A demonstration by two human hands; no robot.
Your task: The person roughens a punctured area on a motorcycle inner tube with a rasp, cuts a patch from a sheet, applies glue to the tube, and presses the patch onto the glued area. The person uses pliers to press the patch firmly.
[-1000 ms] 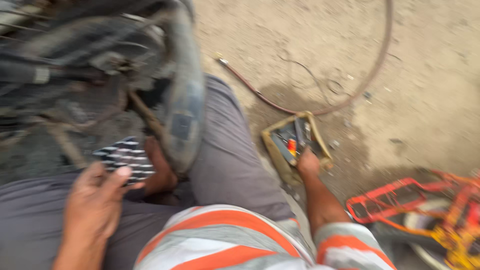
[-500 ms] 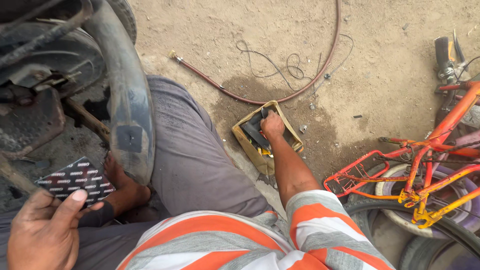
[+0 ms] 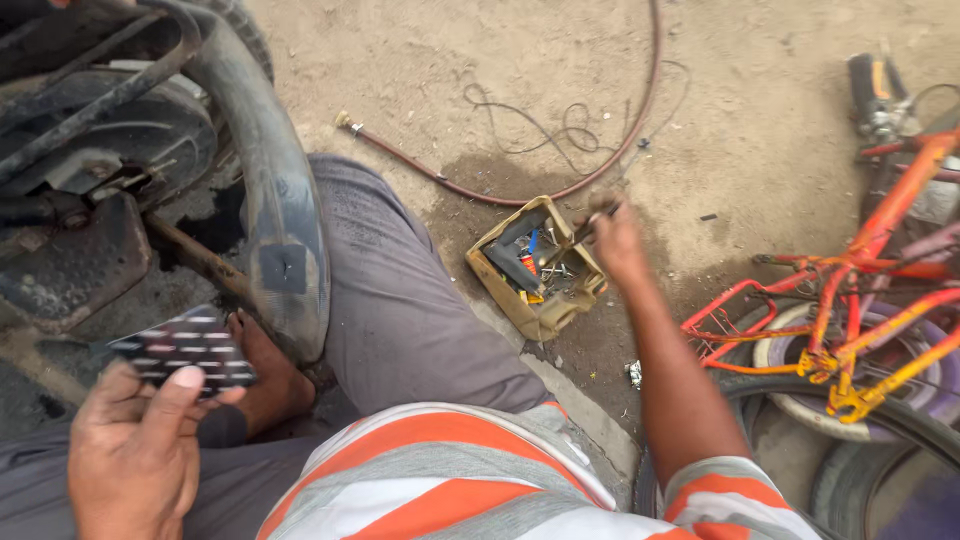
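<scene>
Both hands are busy: the right hand [image 3: 615, 235] has lifted out of the yellow tool box [image 3: 537, 268] pinching a small dark tool just above its rim, while the left hand [image 3: 135, 450], well left of the box, keeps gripping a patterned black card [image 3: 185, 347].

Even, diffuse daylight covers the scene; shadows on the sandy ground [image 3: 760, 90] are soft and faint, with no glare. The right hand [image 3: 612, 240] is slightly motion-blurred, and straight lines bow mildly toward the frame edges.
</scene>
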